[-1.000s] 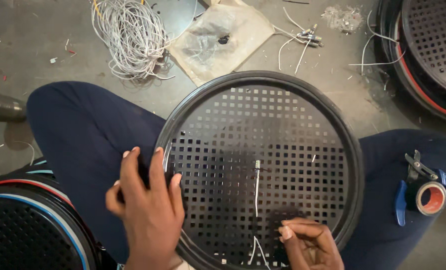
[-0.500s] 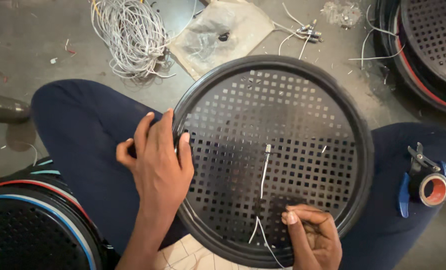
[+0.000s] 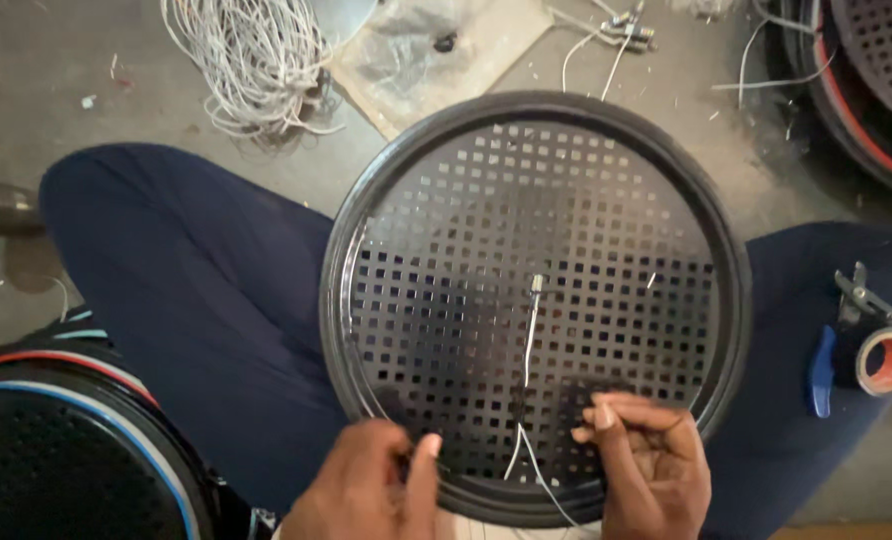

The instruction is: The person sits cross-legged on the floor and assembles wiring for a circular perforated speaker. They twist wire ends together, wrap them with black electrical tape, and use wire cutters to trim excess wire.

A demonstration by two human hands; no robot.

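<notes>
Both hands working near rim of round black perforated grille (image 3: 536, 300) resting on lap. Left hand (image 3: 371, 490) gripping rim, thumb up. Right hand (image 3: 651, 470) pinching thin white wire (image 3: 529, 345) lying across holes. Looks like threading step; next needing steady pull, probably.

Round black perforated grille (image 3: 536, 250), resting on lap. Left hand (image 3: 366, 490) grips its near rim; right hand (image 3: 651, 465) fingers (image 3: 606, 412) lie on the mesh. Thin white wire (image 3: 529, 340) runs between both hands. Tape roll (image 3: 886, 360) right of the fingers.
</notes>
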